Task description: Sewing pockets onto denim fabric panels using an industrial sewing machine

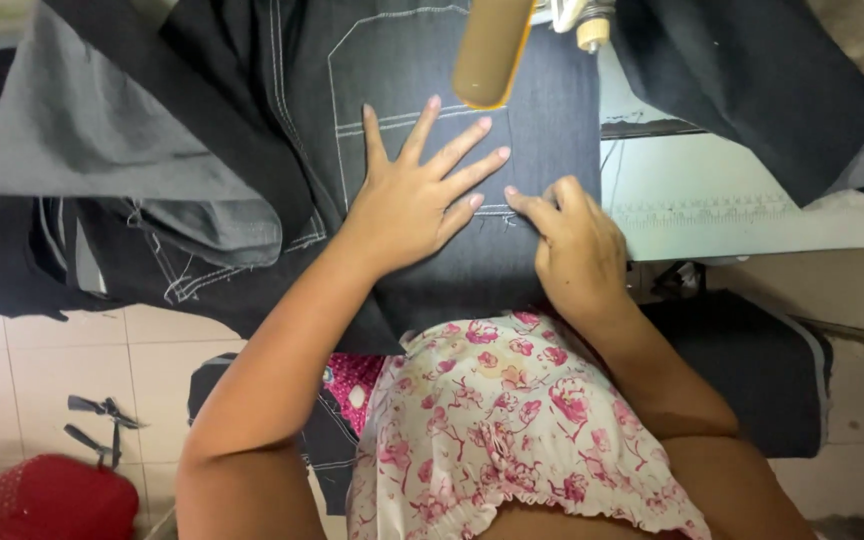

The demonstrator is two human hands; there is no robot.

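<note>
Your left hand (412,200) lies flat, fingers spread, on the dark denim panel (542,90) on the sewing table (712,200). Right hand (577,245) fingertips press together at the pocket seam (497,210). Denim likely heavy, limp, non-slippery; grip near stitched edges.

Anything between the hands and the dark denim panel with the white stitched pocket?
Nothing visible. The left hand lies flat, fingers spread, directly on the dark denim panel with white pocket stitching. The right hand presses its fingertips on the same panel at the pocket's lower seam. The tan cylinder hangs above, touching neither hand.
</note>
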